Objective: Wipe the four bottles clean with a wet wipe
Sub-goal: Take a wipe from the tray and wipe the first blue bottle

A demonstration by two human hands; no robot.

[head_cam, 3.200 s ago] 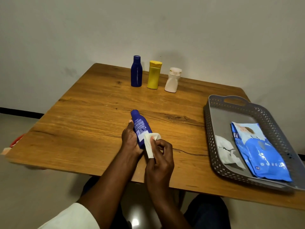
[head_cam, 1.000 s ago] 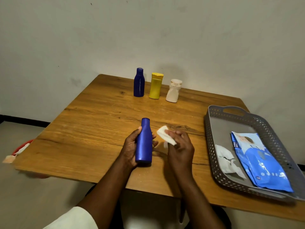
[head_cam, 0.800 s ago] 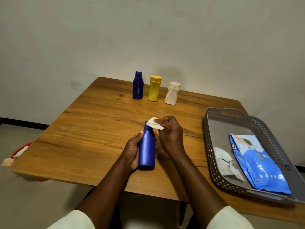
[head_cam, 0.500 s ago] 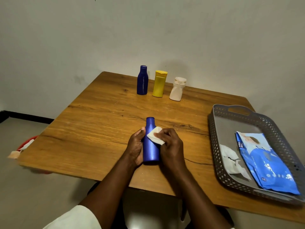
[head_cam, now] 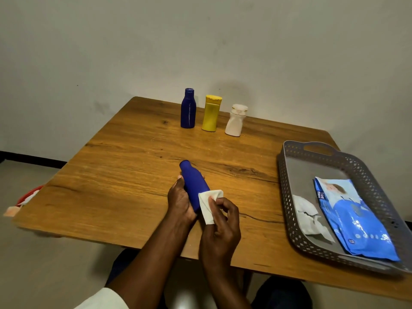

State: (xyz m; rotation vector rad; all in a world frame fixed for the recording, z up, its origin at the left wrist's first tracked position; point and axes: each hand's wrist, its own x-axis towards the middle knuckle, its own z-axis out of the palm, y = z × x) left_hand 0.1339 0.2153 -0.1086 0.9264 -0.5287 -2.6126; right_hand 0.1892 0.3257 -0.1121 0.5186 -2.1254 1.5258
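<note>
Nearest the camera, the right hand (head_cam: 219, 228) pinches a folded white wet wipe (head_cam: 208, 205) between thumb and curled fingers, pressing it against the lower side of a smooth dark blue plastic bottle (head_cam: 194, 186). That bottle lies tilted, its cap end pointing away and to the left, its base hidden between the two hands. The left hand (head_cam: 180, 200) grips it from the left, thumb along its side and fingers wrapped underneath, holding it just above the brown wooden table (head_cam: 124, 181).

To the right, a grey perforated plastic tray (head_cam: 289, 197) with a cut-out handle rests on the table, well apart from the hands. Inside it lie a blue packet of wet wipes (head_cam: 354, 221) and, just left of the packet, crumpled used white wipes (head_cam: 308, 214).

At the far edge of the table, near the wall, three bottles stand upright in a row: a second dark blue bottle (head_cam: 188, 109), a yellow bottle with a yellow cap (head_cam: 211, 113), and a small white bottle (head_cam: 235, 120).
</note>
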